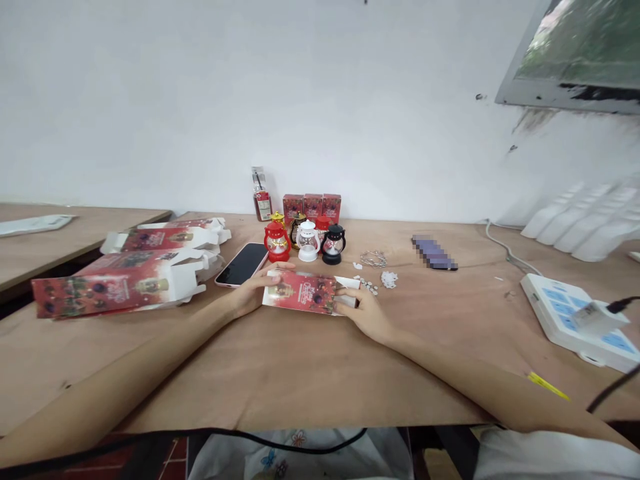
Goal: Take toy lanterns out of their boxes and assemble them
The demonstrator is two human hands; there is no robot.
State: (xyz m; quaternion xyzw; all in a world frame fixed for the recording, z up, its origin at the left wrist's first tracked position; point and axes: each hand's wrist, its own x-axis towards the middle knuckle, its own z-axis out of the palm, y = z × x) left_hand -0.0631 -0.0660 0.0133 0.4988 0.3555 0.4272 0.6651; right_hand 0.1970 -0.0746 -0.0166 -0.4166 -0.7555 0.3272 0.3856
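Note:
Between my two hands lies a red printed cardboard box [310, 292] with a lantern picture and white flaps, held sideways just above the table. My left hand [253, 292] grips its left end, fingers behind the card. At the right end, my right hand [364, 313] has its fingers at the opening, partly hidden by the flap. Just beyond the box stand several small lanterns: a red lantern [277, 243], a white lantern [308, 242] and a black lantern [333, 245] in front, others behind. A dark-screened phone [243, 265] lies beside my left hand.
Flattened red boxes [125, 280] are stacked at the left. Three closed red boxes [313, 207] and a bottle [262, 200] stand by the wall. Small white pieces [389, 279] and a wire coil [374, 259] lie behind my right hand. A power strip [575, 320] sits at the right.

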